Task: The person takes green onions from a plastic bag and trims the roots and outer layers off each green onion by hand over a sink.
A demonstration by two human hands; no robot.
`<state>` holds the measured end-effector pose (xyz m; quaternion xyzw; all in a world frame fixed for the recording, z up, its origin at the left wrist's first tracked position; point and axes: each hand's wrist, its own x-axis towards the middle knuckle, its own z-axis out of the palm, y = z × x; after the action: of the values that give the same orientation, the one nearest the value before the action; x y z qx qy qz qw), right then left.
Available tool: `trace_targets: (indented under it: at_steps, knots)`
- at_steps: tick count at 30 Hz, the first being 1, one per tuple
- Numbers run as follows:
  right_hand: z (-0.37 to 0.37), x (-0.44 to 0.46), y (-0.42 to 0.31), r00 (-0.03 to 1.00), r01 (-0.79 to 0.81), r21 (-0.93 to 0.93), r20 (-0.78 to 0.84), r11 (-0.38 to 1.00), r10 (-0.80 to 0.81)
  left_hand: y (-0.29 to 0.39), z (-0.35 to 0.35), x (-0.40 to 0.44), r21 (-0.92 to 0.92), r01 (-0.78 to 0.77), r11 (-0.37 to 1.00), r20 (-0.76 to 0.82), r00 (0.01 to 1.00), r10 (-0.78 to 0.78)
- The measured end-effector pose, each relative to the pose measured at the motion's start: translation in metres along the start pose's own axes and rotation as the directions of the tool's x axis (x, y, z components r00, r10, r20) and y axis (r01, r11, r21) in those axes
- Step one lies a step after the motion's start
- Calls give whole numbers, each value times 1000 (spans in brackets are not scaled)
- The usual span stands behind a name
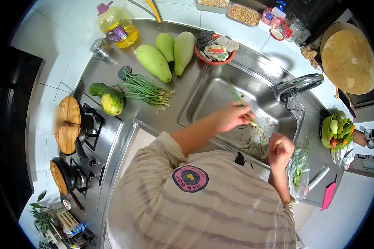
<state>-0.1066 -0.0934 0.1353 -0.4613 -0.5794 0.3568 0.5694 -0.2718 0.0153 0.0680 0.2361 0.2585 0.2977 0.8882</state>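
Over the steel sink (pixel 203 89), my left hand (pixel 234 117) is closed around a green onion (pixel 251 120), its pale root end pointing toward my other side and its green leaves rising behind the fingers. My right hand (pixel 281 150) is curled closed above the sink's near right edge, apart from the onion; what its fingers hold, if anything, is hidden. Peelings and root scraps (pixel 253 147) lie on the sink bottom around the drain. A bunch of green onions (pixel 147 91) rests on the counter to the left. More green leaves lie in a clear plastic bag (pixel 297 172) beside my right wrist.
Several pale green gourds (pixel 153 62), an oil bottle (pixel 119 31) and a red bowl (pixel 217 54) stand behind. The faucet (pixel 299 85) reaches over the sink. A stove with a wooden-lidded pan (pixel 68 124) is left, a green vegetable basket (pixel 327 132) right.
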Motion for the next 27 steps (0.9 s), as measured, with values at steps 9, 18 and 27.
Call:
trace_targets:
  at_steps: [9,18,27]
  knots:
    - [-50,-26,88,908,-324,-596,22,734,419,85,-161,-122,566,-77,821,-584,665,465]
    - [-86,-84,169,843,-275,-912,-76,306,532,119,-260,-138,383,-25,923,-813,466,349]
    - [-108,-149,160,880,-426,-836,-293,347,374,88,-160,-69,919,344,193,-340,443,829]
